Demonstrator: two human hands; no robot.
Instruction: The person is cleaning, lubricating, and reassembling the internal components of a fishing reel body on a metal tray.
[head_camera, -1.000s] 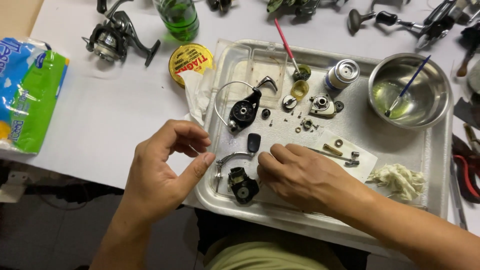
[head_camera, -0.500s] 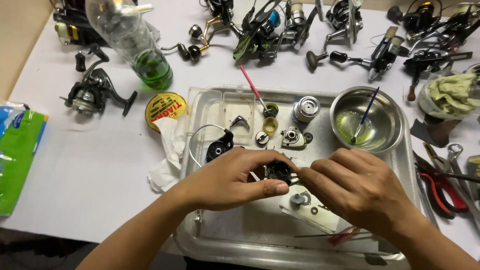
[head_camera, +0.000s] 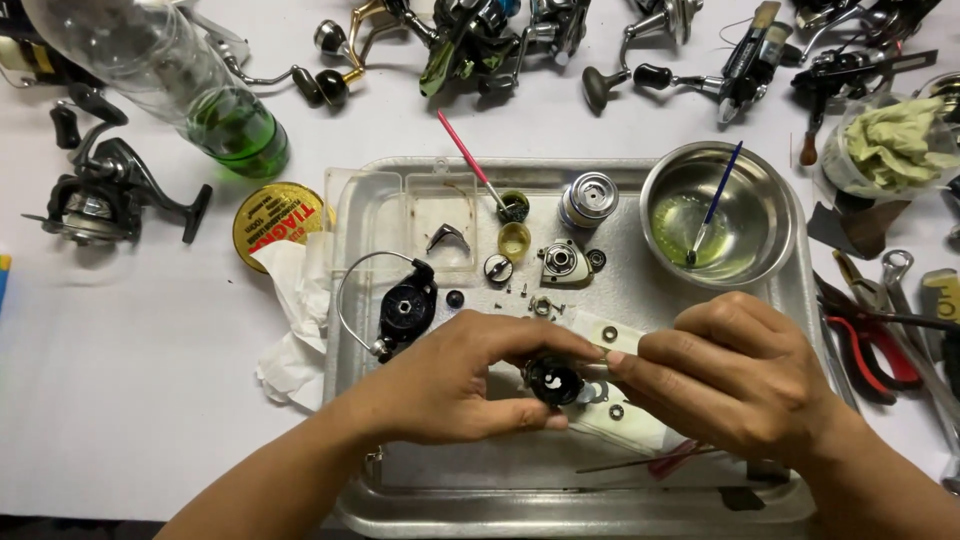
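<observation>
Both hands clamped on black reel body (head_camera: 552, 381) | left hand (head_camera: 450, 385), right hand (head_camera: 725, 375) | since a second ago: lifted off metal tray (head_camera: 400, 200), held above it | reassembly underway, likely.

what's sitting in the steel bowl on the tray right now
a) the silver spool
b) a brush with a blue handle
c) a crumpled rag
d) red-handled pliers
b: the steel bowl holds yellowish liquid with a blue-handled brush leaning in it, while the red-handled pliers lie off the tray to the right, the rag sits in a separate container and the silver spool stands beside the bowl.
</observation>
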